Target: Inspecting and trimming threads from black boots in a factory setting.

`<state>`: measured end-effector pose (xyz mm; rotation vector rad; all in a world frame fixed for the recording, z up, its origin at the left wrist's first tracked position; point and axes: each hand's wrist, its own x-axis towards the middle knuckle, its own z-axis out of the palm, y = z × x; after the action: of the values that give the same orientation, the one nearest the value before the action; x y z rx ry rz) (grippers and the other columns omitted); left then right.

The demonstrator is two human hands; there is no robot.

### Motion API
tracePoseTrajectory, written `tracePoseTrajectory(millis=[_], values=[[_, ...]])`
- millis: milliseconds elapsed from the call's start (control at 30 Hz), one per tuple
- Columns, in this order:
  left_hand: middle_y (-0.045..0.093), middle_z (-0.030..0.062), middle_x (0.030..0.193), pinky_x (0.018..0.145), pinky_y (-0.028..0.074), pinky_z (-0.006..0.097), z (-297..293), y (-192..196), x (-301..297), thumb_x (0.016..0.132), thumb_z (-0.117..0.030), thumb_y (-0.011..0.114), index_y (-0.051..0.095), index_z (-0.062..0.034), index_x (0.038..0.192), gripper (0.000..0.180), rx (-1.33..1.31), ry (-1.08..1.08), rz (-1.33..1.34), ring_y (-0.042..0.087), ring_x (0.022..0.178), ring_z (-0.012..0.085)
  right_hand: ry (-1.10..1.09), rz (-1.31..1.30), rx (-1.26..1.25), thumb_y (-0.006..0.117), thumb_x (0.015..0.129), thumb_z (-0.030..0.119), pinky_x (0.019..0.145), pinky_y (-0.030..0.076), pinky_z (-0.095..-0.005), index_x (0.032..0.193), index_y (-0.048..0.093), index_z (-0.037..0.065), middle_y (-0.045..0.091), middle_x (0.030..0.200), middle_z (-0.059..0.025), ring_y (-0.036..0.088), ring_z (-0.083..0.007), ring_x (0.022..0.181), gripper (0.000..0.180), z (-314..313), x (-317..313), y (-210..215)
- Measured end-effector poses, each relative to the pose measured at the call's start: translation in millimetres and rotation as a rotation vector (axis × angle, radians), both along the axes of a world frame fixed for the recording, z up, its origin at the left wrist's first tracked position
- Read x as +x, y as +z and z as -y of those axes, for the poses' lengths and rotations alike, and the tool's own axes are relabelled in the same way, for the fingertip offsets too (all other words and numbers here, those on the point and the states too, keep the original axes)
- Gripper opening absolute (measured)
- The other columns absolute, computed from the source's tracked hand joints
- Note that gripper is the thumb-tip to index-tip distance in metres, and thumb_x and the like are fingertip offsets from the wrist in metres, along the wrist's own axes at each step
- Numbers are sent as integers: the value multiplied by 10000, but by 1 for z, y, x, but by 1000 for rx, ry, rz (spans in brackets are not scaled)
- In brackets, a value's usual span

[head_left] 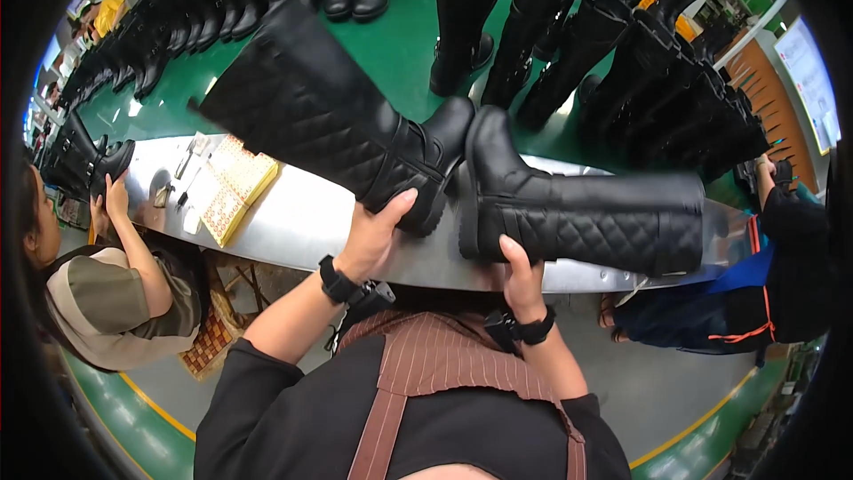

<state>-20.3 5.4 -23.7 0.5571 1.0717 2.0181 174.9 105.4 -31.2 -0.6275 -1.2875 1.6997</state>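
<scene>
Two tall black boots with quilted shafts are in my hands above the metal table edge. My left hand grips the left boot near its heel and sole, thumb on the side; its shaft slants up to the far left. My right hand is closed on the right boot, which lies sideways with its shaft pointing right and its toe up. The soles face each other in the middle, close together, and the toes nearly meet. Most of my fingers are hidden beneath the boots.
Many black boots stand on the green table surface. A stack of yellow-edged patterned sheets lies on the metal strip. A person at left handles another boot; another person stands at right.
</scene>
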Motion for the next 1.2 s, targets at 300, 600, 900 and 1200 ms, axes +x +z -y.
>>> tracePoseTrajectory(millis=[300, 600, 900, 1200], values=[[512, 142, 1396, 1084, 377, 365, -9, 13, 15, 846, -262, 764, 512, -40, 1379, 630, -268, -139, -619, 495, 1270, 216, 56, 270, 227, 649, 893, 133, 1014, 439, -327, 1269, 582, -15, 604, 1262, -82, 561, -185, 1151, 410, -4, 8, -23], [589, 92, 1323, 1039, 464, 391, -27, 9, 20, 999, -537, 454, 423, -93, 1442, 628, -22, -526, 550, 567, 1201, 206, 94, 216, 157, 537, 964, 202, 1051, 433, -356, 1328, 536, -5, 586, 1301, -131, 549, -235, 1204, 418, -2, 22, -44], [560, 145, 1363, 1071, 447, 403, -20, -1, 12, 1050, -497, 287, 465, -35, 1402, 608, 54, -508, 552, 573, 1216, 248, 759, -743, -827, 339, 1051, 322, 1130, 380, -450, 1408, 451, -2, 524, 1390, -206, 509, -307, 1292, 495, -51, 34, -27], [423, 127, 1493, 1158, 330, 475, -6, 10, 15, 1009, -559, 341, 324, -90, 1499, 678, 96, -499, 495, 426, 1372, 267, 299, -414, -734, 528, 989, 429, 1156, 320, -515, 1460, 408, 82, 431, 1496, -141, 415, -317, 1378, 598, -27, 42, 13]])
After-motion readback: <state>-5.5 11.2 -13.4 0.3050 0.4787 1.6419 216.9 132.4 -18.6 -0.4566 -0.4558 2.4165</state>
